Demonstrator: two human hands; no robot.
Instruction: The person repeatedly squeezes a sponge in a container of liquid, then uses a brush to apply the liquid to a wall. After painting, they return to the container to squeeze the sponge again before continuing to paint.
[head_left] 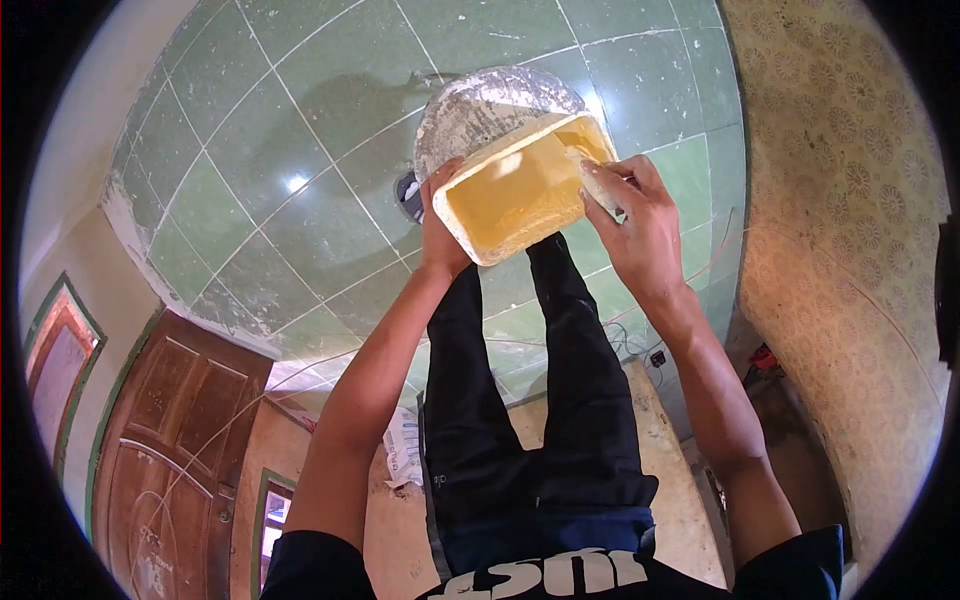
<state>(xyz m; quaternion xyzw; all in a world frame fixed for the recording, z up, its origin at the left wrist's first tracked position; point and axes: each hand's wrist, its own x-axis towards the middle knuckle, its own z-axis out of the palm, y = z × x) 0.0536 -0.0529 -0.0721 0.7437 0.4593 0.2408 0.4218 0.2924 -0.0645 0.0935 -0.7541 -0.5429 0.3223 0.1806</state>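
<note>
A rectangular yellowish tub (512,200) with a whitish, crusted rim is tilted in front of me. My left hand (442,215) is closed on its left end. At the tub's right end, my right hand (640,215) pinches a pale, smeared tool (598,180), which reaches over the rim; its exact shape is partly hidden by the fingers. Behind the tub, a round container (490,105) caked with grey-white material stands on the green tiled floor, its inside partly covered by the tub.
Green floor tiles (300,130) carry white specks. A patterned surface (840,180) runs along the right. Thin cords cross the view. A brown wooden door (165,430) is at lower left, and a printed bag (403,450) lies beside my legs.
</note>
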